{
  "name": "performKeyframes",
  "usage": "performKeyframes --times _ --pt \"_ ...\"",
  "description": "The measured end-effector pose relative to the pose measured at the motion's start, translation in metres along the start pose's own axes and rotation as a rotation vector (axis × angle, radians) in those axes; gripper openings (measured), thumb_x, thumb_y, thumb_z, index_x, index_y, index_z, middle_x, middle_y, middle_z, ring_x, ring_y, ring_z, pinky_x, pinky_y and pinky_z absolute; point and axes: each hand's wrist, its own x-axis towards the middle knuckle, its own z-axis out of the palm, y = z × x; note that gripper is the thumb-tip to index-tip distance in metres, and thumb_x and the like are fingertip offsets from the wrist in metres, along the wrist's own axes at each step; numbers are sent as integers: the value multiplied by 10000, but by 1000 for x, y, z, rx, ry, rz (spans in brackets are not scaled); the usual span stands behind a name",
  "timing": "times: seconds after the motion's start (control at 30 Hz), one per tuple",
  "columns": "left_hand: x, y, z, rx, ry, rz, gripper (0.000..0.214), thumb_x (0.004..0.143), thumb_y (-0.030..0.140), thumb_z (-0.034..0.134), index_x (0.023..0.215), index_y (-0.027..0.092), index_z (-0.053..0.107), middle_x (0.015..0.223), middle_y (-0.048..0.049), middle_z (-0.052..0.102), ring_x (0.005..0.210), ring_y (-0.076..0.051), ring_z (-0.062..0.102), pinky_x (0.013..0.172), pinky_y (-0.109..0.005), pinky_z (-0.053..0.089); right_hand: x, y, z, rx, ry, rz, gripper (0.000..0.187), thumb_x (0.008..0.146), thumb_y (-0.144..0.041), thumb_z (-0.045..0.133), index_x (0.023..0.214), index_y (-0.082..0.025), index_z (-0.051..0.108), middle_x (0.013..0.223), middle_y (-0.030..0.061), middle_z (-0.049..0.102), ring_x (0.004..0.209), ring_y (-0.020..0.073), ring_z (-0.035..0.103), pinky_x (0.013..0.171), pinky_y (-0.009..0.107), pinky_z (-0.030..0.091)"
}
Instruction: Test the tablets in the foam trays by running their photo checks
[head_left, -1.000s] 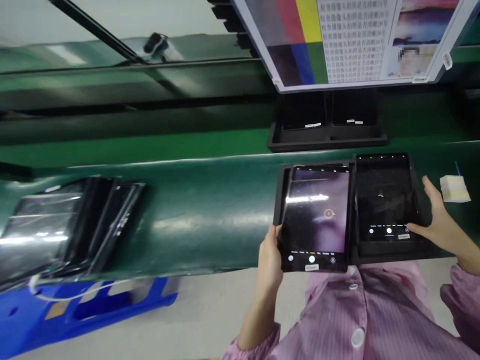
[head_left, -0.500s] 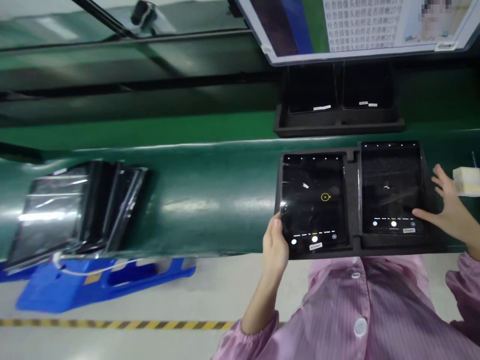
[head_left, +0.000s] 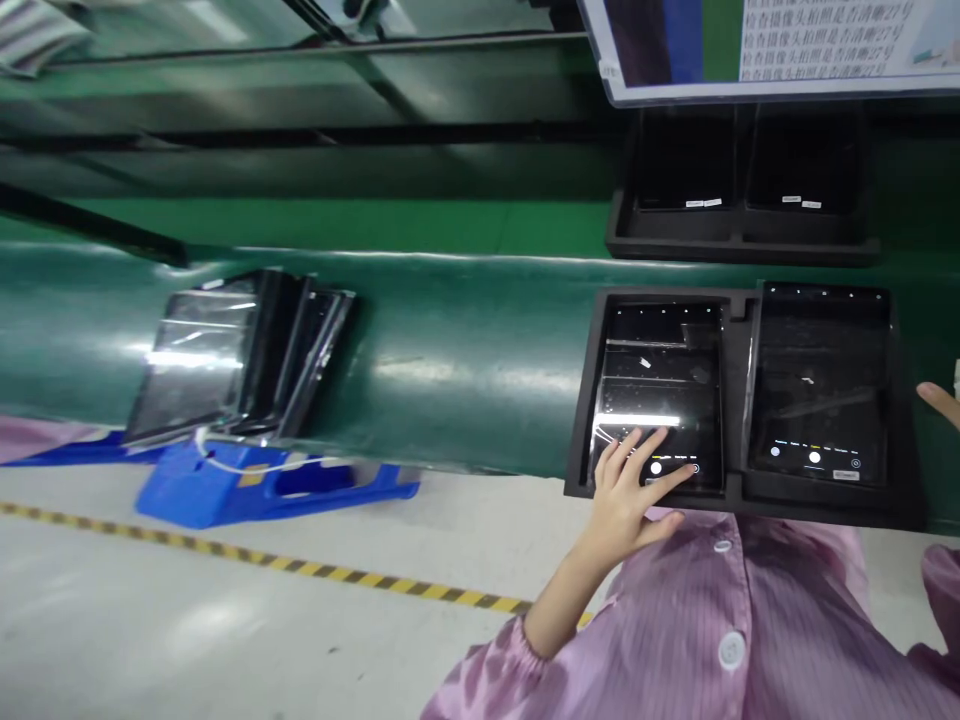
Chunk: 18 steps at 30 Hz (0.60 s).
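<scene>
My left hand point(head_left: 628, 492) lies with spread fingers over the lower part of the left tablet point(head_left: 664, 375), its fingertips at the screen near the camera buttons. This tablet and a right tablet point(head_left: 825, 385) lie side by side in a black foam tray point(head_left: 583, 425); both screens are lit with a camera app. At the right edge of the view only one outstretched finger of my right hand point(head_left: 939, 402) shows, right of the tray and apart from the tablet. The rest of that hand is out of view.
Behind stands a second black tray point(head_left: 742, 250) with two dark tablets, below a hanging sign point(head_left: 825, 45) with printed text. Several tablets in clear film point(head_left: 202, 355) lie leaning together at left on the green bench point(head_left: 450, 370). Below them is a blue plastic stool point(head_left: 187, 485).
My left hand has moved from the left tablet's side edge onto its screen. My right hand has drawn away rightward from the right tablet. The view has shifted, moving the bench items rightward.
</scene>
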Motion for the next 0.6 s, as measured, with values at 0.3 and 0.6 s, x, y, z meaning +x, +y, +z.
performKeyframes --times 0.3,0.6 --pt "10 -14 -22 75 -10 14 321 1015 340 644 1320 272 713 1508 -164 600 1426 -344 521 1210 -490 335 -14 38 -52 -353 116 146 1075 621 -802 864 1542 -331 569 1562 195 537 1393 494 532 1118 679 432" --pt "21 -43 -34 252 66 -5 472 933 402 795 1373 292 662 1539 -152 585 1384 -367 568 1205 -513 348 0 51 -27 -517 91 17 903 760 -878 596 1333 -182 626 1296 260 651 1266 505 557 1107 677 306"
